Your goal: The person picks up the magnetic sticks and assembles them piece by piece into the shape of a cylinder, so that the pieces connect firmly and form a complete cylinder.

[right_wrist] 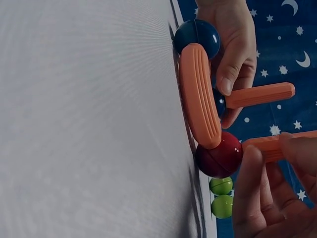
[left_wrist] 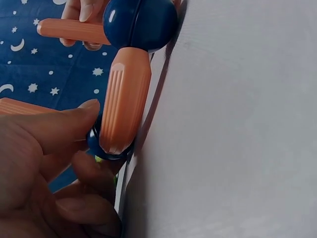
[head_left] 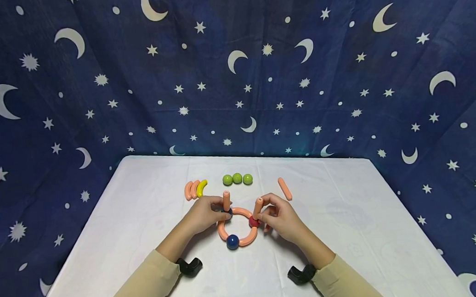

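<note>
A ring of curved orange pieces (head_left: 236,227) lies on the white table (head_left: 144,228), joined by a blue ball (head_left: 232,242) in front and a red ball (head_left: 253,222) on the right. My left hand (head_left: 219,211) pinches a second blue ball (right_wrist: 218,103) at the ring's left, and an orange stick (head_left: 226,200) stands upright on that ball. My right hand (head_left: 264,215) grips another upright orange stick (head_left: 258,206) set on the red ball (right_wrist: 220,156). In the left wrist view my thumb (left_wrist: 59,126) lies beside a curved piece (left_wrist: 124,106).
Three green balls (head_left: 237,179) sit in a row behind the ring. Two orange curved pieces and a yellow one (head_left: 195,188) lie at the back left. A loose orange stick (head_left: 284,188) lies at the back right. A blue star-patterned cloth (head_left: 233,75) hangs behind the table.
</note>
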Demonstrator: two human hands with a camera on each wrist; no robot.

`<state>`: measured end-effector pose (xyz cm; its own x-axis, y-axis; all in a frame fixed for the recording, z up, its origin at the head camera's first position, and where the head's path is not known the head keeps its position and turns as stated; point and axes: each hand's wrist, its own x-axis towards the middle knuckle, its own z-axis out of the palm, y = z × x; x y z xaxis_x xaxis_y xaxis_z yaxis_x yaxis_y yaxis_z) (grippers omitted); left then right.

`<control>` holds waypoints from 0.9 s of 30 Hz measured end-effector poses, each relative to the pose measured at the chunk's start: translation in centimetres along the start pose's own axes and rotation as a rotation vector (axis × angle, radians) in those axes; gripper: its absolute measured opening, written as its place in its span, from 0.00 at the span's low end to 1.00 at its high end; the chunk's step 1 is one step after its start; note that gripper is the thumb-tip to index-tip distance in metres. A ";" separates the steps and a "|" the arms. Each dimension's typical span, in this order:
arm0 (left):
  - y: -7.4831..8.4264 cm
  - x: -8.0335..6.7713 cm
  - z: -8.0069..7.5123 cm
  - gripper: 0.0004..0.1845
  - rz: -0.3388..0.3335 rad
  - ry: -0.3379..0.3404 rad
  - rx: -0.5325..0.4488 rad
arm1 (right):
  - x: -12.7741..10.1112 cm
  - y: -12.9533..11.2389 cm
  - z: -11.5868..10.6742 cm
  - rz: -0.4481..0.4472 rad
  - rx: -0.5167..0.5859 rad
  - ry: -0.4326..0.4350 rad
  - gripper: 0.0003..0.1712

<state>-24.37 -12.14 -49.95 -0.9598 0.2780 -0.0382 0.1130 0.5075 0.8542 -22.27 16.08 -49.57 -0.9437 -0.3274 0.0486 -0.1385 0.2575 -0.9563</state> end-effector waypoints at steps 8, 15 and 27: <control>0.0 -0.1 -0.2 0.16 -0.023 -0.051 -0.045 | -0.1 -0.1 -0.1 0.015 -0.015 0.002 0.23; 0.1 -0.3 -0.2 0.14 -0.032 -0.025 -0.016 | 0.0 0.0 -0.6 0.000 -0.017 0.015 0.23; 0.1 -0.9 -0.3 0.10 -0.051 0.064 0.085 | 0.9 1.0 -2.9 0.004 -0.087 0.112 0.23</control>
<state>-23.60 -12.61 -49.64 -0.9790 0.1986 -0.0451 0.0821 0.5874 0.8051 -24.18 18.69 -49.63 -0.9712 -0.2238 0.0818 -0.1560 0.3376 -0.9283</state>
